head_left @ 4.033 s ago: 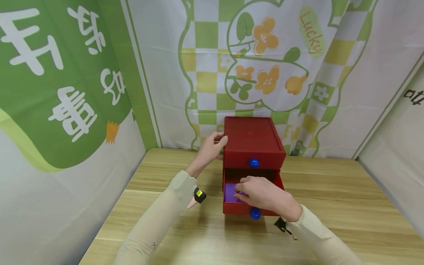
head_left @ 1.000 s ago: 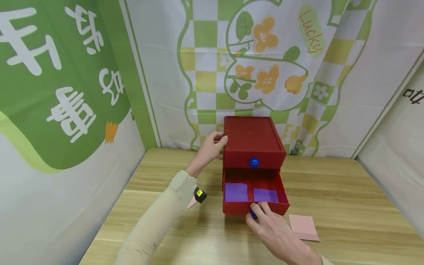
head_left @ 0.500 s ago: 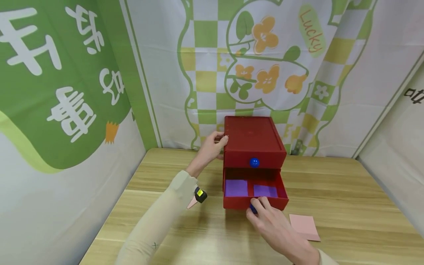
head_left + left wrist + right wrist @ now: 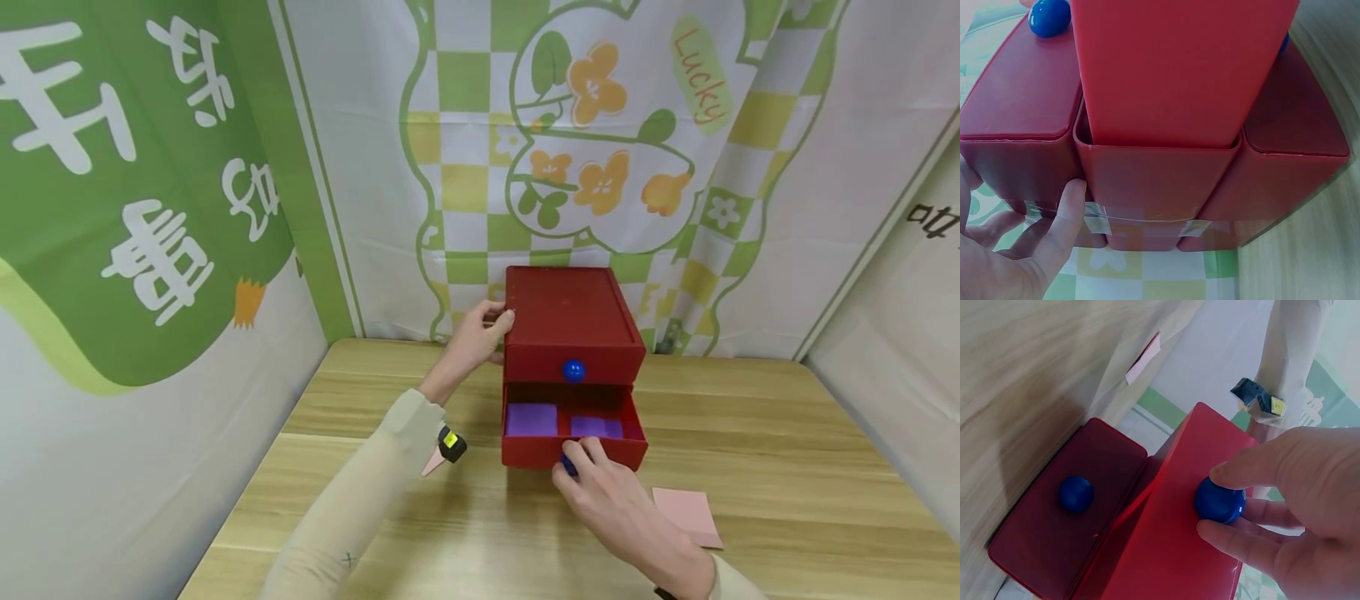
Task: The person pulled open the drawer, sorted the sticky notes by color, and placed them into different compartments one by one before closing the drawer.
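With the right hand (image 4: 617, 505) pinching the blue knob (image 4: 1220, 504) of the middle drawer (image 4: 528, 452), which juts from the red cabinet (image 4: 572, 307) on the surface (image 4: 750, 421), the cabinet could skew if the left hand (image 4: 471, 338), its fingers relaxed against the side, slipped off

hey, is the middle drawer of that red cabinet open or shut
Open: the middle drawer juts out beyond the shut top drawer, and purple pieces show inside it.
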Demonstrator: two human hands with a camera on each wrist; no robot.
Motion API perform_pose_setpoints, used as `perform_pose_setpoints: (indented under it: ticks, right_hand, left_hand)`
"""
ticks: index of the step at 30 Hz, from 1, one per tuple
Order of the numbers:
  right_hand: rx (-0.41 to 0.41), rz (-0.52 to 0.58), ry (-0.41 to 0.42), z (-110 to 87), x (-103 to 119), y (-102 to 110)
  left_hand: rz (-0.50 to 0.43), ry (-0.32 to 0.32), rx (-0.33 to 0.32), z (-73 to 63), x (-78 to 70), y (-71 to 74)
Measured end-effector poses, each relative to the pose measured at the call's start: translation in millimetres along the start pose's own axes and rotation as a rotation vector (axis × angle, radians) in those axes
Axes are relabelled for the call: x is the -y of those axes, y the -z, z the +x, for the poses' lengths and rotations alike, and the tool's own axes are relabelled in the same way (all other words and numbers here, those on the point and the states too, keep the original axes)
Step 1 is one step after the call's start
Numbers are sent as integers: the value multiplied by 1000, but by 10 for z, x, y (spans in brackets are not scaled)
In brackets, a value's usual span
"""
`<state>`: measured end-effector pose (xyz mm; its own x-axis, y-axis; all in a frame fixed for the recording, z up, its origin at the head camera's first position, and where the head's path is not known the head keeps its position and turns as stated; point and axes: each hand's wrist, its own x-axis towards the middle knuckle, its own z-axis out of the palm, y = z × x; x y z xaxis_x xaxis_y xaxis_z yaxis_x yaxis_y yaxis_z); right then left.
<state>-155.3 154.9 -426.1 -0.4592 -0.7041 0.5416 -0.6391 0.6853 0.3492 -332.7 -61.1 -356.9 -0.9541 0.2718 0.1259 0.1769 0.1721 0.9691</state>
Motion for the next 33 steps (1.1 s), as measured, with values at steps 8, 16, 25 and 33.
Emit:
perform_pose_setpoints:
  ticks: [8,16,25,33]
  right_hand:
    - [0,-9,-14,35,-34,-38]
    - [-41,-19,-10,84,-98,-129]
    - [-39,-25,-12,150,-180,-208]
    - [68,-13,-40,155,-242,-260]
  left_hand:
    - [-5,-7,0,6,25,-15]
    - [-7,-6,6,9,22,-9]
    - [25,-13,-1,13,10,2]
    - [32,-8,2,14,33,5]
